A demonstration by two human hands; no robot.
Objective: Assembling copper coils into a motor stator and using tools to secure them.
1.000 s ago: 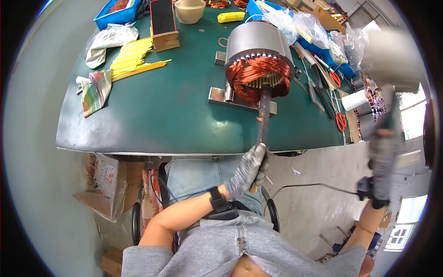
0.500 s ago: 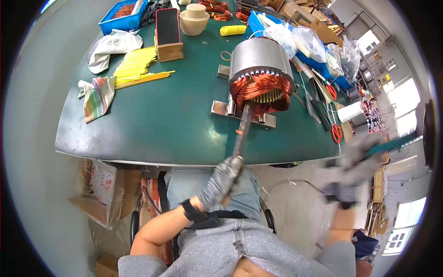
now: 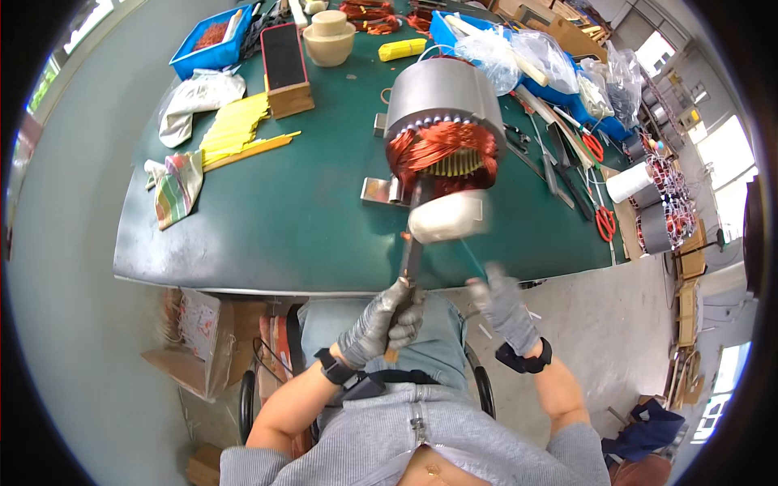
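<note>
A metal motor stator (image 3: 444, 91) rests on the green table, its copper windings (image 3: 444, 139) bulging from the near end. My left hand (image 3: 377, 324), in a grey glove, is wrapped round a long dark bar (image 3: 412, 261). The bar's far end reaches the lower edge of the windings; the exact contact is hidden. My gloved right hand (image 3: 506, 309) grips the thin teal handle of a mallet (image 3: 447, 217). Slightly blurred, its white head overlaps the bar from above; whether they touch I cannot tell.
Scissors (image 3: 604, 222) and other hand tools lie right of the stator. Yellow strips (image 3: 235, 128), a phone (image 3: 284, 57) on a wooden block and a striped cloth (image 3: 177, 188) are at the left. Blue bins (image 3: 209, 34) stand farther back. A metal support (image 3: 379, 191) sits below the stator.
My right hand has swung the mallet in from the far right, bringing its head over the bar. My left hand keeps its hold on the bar. The whole view has shifted slightly.
</note>
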